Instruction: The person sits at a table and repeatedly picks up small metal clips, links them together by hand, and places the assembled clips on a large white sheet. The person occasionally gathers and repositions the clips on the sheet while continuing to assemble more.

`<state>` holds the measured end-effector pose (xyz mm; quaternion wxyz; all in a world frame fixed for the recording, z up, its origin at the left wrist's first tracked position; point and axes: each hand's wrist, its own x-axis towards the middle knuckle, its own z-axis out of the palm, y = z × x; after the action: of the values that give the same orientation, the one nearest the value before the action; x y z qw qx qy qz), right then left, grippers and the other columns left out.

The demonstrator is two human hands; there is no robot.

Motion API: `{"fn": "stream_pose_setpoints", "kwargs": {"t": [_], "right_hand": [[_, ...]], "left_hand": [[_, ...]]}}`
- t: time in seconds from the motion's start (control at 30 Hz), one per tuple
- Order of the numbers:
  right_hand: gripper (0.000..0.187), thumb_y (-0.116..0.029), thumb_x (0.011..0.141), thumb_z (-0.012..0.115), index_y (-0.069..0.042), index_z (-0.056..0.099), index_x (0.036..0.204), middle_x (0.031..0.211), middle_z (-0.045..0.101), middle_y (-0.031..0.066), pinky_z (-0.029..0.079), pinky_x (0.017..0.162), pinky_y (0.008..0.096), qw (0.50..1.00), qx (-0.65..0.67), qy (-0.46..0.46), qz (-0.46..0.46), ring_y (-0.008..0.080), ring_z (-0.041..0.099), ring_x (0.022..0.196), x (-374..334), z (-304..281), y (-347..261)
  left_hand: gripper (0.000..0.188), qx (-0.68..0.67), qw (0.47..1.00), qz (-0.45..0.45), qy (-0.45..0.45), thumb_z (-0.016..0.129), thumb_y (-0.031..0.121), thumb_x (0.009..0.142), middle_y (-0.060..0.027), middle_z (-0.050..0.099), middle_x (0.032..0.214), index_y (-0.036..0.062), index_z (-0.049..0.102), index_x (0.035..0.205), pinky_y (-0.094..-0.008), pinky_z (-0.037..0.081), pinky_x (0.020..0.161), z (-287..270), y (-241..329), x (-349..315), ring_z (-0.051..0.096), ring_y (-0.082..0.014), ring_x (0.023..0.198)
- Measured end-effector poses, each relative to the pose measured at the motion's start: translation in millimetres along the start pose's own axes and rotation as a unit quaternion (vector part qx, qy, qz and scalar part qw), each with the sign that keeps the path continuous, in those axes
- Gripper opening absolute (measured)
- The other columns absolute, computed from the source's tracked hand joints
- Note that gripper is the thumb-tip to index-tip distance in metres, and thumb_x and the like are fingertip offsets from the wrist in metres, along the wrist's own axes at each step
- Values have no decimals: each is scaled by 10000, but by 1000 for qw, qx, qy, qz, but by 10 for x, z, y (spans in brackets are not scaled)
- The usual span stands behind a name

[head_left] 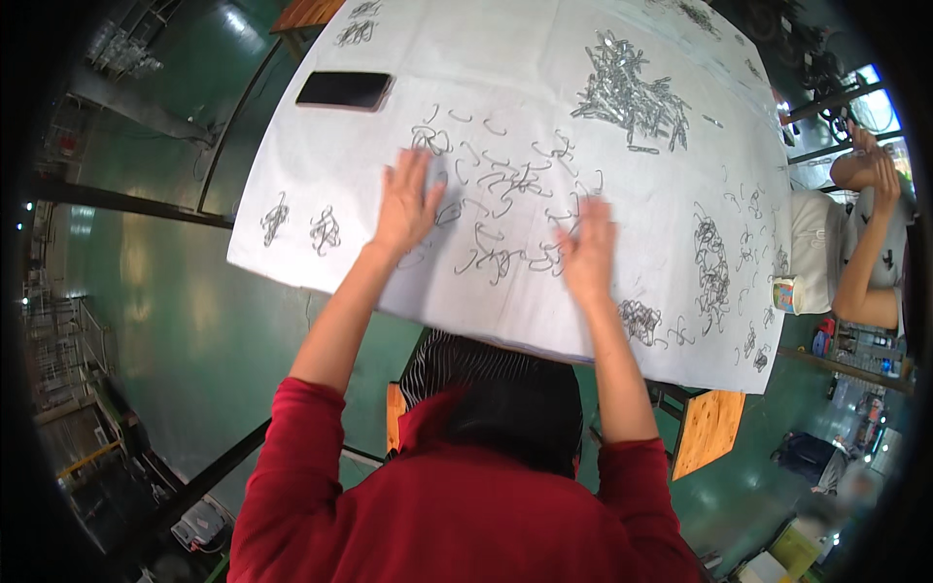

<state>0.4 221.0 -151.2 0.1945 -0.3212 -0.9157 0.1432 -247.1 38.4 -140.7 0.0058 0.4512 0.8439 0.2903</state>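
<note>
Head view looks down on a white-covered surface (321,262) strewn with bent metal wire clips. Going from nine o'clock toward three: two small tangles of clips (299,223) lie near the left edge, with a dark phone (344,89) at about eleven o'clock, close to the far-left corner. The left hand (406,202) lies flat and released, fingers spread, palm down on the cloth at the left fringe of the loose clips (505,209) scattered in the middle. The right hand (589,251) is likewise spread and grasping nothing, pressing down at the right fringe of the same scatter. A dense heap of clips (630,95) sits at one o'clock, and a long chain of tangled clips (712,264) runs along the three o'clock side, with a smaller bunch (639,321) near the front edge. Another person's arm (865,262) shows beyond the right edge.

Judging the risks: flat palms sweeping the scatter could push clips off the near edge, since several lie close to it. Dragging the cloth could shift the phone toward its corner. Hooked ends may snag together or prick the palms.
</note>
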Motion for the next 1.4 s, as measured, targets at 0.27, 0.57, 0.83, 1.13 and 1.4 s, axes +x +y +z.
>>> {"fn": "stream_pose_setpoints", "kwargs": {"t": [0.27,0.57,0.83,1.13,1.4], "right_hand": [[462,-287,944,552,-83,485,1353,1469,381,159,250,1128,473,992,122,5,-28,338,322,1379,1055,64,-59],[415,-254,947,543,-96,501,1329,1410,477,81,269,1124,461,957,185,-153,-160,269,399,1344,705,-65,-610],[316,-176,955,544,-80,559,1256,1261,556,122,460,957,384,962,267,-55,-3,287,542,1170,328,-498,-587],[245,-186,955,578,-28,630,1134,1067,637,68,477,812,276,938,272,-28,212,146,607,925,17,-634,-258],[161,-99,907,618,-27,662,1043,955,630,56,488,718,268,957,219,-22,190,140,609,845,-231,-658,-200]], "left_hand": [[507,-4,999,35,17,499,319,962,-184,395,1456,48,435,1386,-549,234,1111,37,-230,896,276,-373,1400],[319,-208,955,139,-157,609,155,893,-98,477,1398,86,597,1204,-481,290,1115,-295,350,354,328,-332,1379],[117,-62,954,247,-161,722,94,749,-59,499,1343,95,654,843,-481,317,1104,-310,498,46,274,-342,1391],[151,-295,918,-77,-255,688,168,810,-116,521,1301,35,673,882,-383,377,1020,-515,661,-49,441,-303,1231],[125,180,963,-120,159,643,95,799,-173,585,1178,17,661,895,-457,432,922,-1092,-913,-302,504,-380,1094]]}}
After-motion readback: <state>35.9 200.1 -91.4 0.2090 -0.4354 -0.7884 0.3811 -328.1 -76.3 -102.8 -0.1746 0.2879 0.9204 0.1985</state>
